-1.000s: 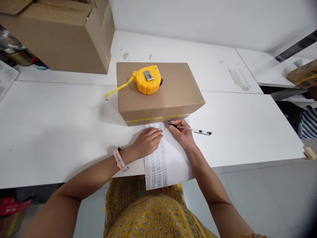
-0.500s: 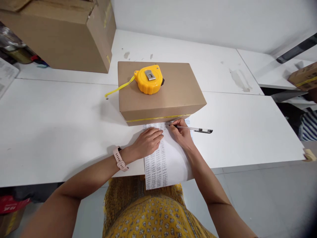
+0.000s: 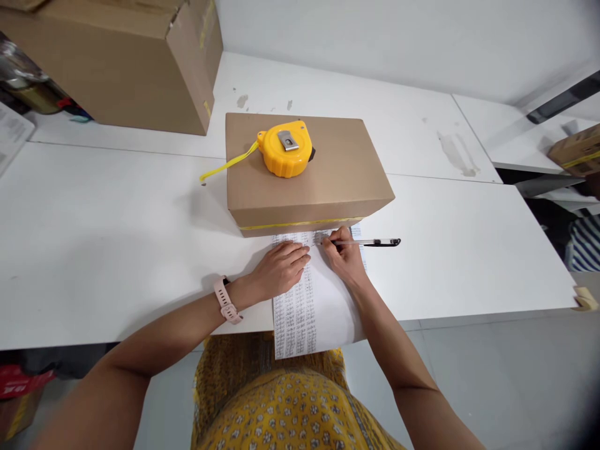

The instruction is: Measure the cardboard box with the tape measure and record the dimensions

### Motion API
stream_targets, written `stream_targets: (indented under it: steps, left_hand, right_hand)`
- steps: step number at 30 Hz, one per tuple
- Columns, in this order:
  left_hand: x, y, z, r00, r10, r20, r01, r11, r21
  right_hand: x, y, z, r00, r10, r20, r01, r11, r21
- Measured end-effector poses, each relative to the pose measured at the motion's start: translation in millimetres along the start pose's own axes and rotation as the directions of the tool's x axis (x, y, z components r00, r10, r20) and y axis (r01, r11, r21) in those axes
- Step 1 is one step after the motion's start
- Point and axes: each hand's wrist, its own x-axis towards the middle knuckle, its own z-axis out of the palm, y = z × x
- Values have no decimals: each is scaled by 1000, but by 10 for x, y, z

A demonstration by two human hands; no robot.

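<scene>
A white sheet of paper point(image 3: 330, 312) with several columns of handwriting lies at the table's front edge, its lower end hanging over. My left hand point(image 3: 282, 267) rests flat on it, fingers stretched out, with a pink watch on the wrist. My right hand point(image 3: 345, 256) is closed around a pen point(image 3: 375, 242), its tip at the upper part of the paper. Just beyond stands a closed cardboard box point(image 3: 337, 162), which covers the sheet's top edge. On the box sits a yellow tape measure point(image 3: 287, 150), with its yellow strap hanging past the box's left side.
The white table point(image 3: 117, 250) runs across the view against a wall. A large cardboard box point(image 3: 135, 81) stands at the back left. Another carton point(image 3: 579, 150) is on a shelf at the far right. Under the table's left side is a red item point(image 3: 21, 381).
My right hand and the pen have shifted slightly down the page, and the pen lies more level. My left hand stays put. The view has tilted a little.
</scene>
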Motion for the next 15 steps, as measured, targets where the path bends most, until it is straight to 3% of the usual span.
stream_targets:
  steps: [15]
  left_hand:
    - [6,7,-14,1000,-1,5,1,1000,15]
  right_hand:
    - [8,30,4,1000,-13,22,13,1000,2]
